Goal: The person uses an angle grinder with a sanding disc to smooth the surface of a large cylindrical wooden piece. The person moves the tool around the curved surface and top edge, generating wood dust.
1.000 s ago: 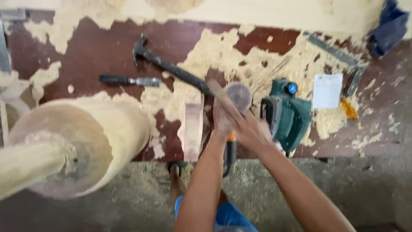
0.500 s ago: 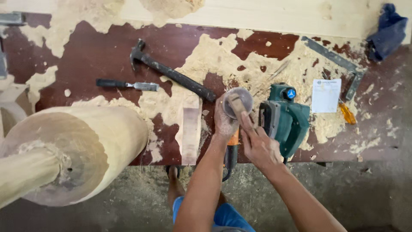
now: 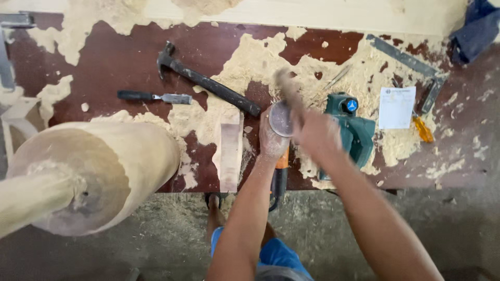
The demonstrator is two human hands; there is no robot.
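Observation:
My left hand grips the head of an orange and black angle grinder, whose round disc faces up. It lies at the front of a dark red workbench strewn with sawdust. My right hand is blurred just right of the disc. It looks closed on a pale stick-like thing that reaches up past the disc, though blur hides what it is.
A hammer, a chisel and a small wood block lie left of the grinder. On the right are a green electric planer, a paper slip, an orange screwdriver and a metal square. A big turned wood column fills the near left.
My right hand has risen from beside the disc's lower right and now swings a blurred stick above it. The left hand keeps its hold on the grinder.

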